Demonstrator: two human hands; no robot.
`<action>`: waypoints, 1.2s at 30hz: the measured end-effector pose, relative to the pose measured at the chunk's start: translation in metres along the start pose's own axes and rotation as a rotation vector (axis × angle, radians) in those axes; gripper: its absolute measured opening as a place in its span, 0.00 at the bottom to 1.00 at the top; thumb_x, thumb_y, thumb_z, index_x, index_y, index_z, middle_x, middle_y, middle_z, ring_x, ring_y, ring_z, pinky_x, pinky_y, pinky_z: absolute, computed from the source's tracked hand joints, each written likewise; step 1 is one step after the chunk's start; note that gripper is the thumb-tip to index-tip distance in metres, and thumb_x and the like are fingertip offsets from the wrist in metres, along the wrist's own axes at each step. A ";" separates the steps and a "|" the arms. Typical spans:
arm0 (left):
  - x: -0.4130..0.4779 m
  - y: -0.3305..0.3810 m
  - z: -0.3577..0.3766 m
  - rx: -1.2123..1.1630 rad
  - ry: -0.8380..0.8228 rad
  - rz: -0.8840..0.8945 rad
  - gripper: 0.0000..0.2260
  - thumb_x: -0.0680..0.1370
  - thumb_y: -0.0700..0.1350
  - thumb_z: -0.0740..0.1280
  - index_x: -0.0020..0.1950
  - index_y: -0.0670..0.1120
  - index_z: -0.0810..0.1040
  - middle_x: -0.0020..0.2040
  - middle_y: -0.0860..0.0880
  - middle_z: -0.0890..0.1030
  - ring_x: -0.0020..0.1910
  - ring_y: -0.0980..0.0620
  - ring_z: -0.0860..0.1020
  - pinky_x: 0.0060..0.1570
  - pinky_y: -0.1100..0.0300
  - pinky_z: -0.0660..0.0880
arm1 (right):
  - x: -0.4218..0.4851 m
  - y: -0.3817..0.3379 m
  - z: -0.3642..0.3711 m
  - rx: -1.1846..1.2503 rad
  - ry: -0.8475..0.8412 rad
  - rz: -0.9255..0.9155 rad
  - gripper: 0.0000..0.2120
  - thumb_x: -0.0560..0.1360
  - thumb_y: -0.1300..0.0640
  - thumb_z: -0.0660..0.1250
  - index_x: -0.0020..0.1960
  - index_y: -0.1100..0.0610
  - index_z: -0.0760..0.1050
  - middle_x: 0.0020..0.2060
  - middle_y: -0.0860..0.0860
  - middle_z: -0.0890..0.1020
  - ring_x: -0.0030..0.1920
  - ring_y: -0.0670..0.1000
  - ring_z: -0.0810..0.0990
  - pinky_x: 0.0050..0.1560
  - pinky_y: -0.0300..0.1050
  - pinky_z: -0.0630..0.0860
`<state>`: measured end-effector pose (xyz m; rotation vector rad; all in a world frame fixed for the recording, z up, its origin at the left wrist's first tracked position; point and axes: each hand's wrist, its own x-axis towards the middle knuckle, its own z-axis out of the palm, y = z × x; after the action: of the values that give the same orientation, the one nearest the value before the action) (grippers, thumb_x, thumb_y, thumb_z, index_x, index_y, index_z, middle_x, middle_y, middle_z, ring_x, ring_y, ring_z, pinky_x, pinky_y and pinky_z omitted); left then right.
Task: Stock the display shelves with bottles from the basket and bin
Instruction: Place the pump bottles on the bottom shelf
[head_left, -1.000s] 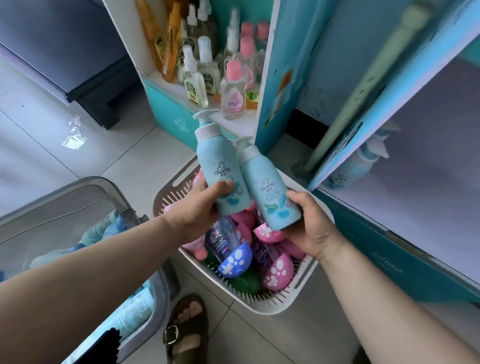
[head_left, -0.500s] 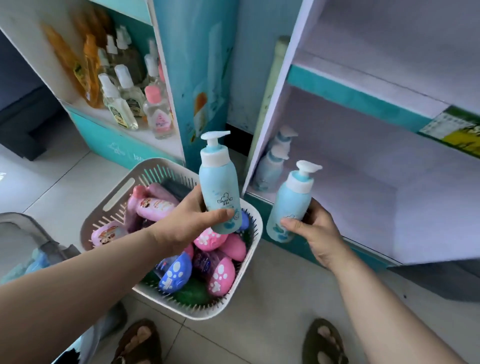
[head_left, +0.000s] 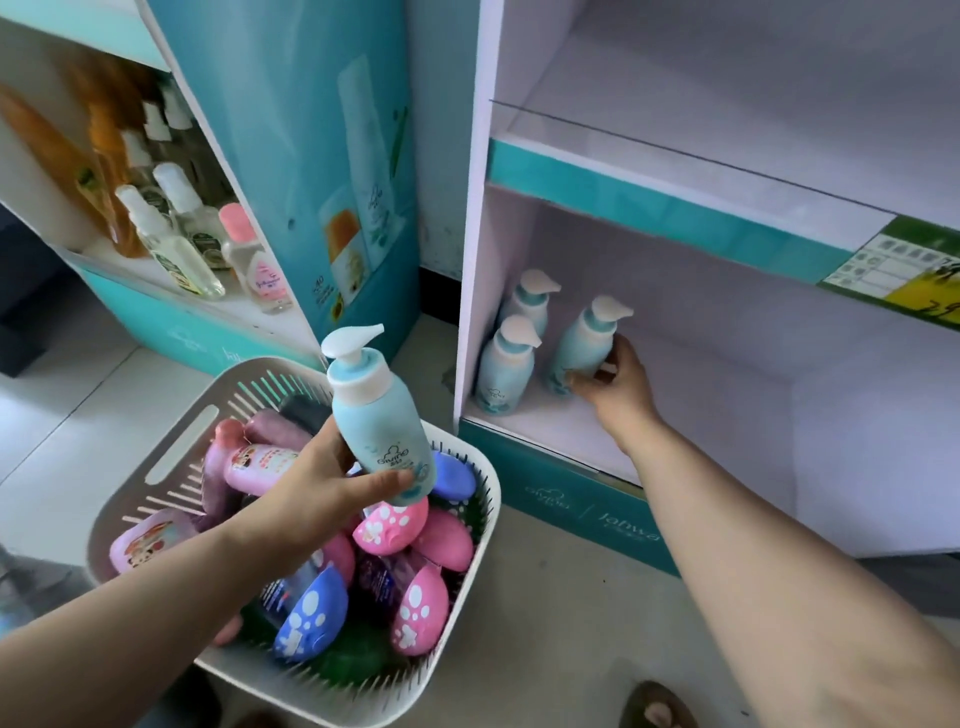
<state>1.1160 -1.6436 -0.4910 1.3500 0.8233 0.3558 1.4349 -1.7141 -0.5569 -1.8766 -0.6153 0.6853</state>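
**Stock count: pump bottles, basket, two display units**

- **Right hand:** My right hand (head_left: 618, 384) curls fingers and thumb round the lower body of a pale blue pump bottle (head_left: 584, 345). The bottle is upright inside the bottom shelf (head_left: 571, 431) of the white display unit. I cannot tell whether its base is set down.
- **Same shelf, left corner:** Two matching bottles (head_left: 506, 371) stand one behind the other, just beside the one I hold.
- **Left hand:** My left hand (head_left: 311, 493) grips a second pump bottle (head_left: 379, 426) near its base. It is slightly tilted, above the basket.
- **White slatted basket (head_left: 156, 467), on the floor, heaped:**
  - pink paw-print bottles (head_left: 389, 522)
  - blue paw-print bottles (head_left: 309, 613)
  - a pink tube (head_left: 260, 462)
  - dark green items underneath
- **Left display unit, shelf:**
  - clear spray bottles (head_left: 171, 249)
  - one pink-capped bottle (head_left: 254, 265)
  - amber bottles (head_left: 111, 171) behind, blurred
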 end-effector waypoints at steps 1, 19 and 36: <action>0.001 0.000 0.000 0.006 -0.003 -0.002 0.35 0.57 0.54 0.79 0.60 0.45 0.72 0.53 0.46 0.83 0.54 0.48 0.81 0.53 0.59 0.78 | 0.002 0.000 0.002 0.000 0.003 -0.013 0.31 0.69 0.66 0.73 0.69 0.56 0.66 0.57 0.54 0.78 0.54 0.54 0.78 0.51 0.45 0.73; 0.000 -0.006 -0.001 0.030 -0.024 -0.041 0.43 0.54 0.61 0.80 0.62 0.44 0.72 0.54 0.47 0.83 0.54 0.49 0.82 0.50 0.61 0.78 | 0.061 -0.017 0.041 0.175 -0.060 0.013 0.24 0.76 0.70 0.60 0.69 0.55 0.69 0.61 0.55 0.78 0.55 0.51 0.77 0.55 0.47 0.75; 0.007 -0.008 0.065 0.088 -0.138 0.049 0.31 0.67 0.43 0.74 0.67 0.44 0.66 0.60 0.47 0.79 0.61 0.52 0.77 0.61 0.51 0.75 | -0.149 -0.047 0.020 0.091 -0.359 -0.296 0.24 0.69 0.48 0.71 0.64 0.45 0.70 0.56 0.45 0.80 0.56 0.45 0.78 0.53 0.39 0.76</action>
<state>1.1646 -1.6874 -0.5005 1.4618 0.6987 0.2641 1.3097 -1.7856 -0.4924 -1.5459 -1.0502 0.8429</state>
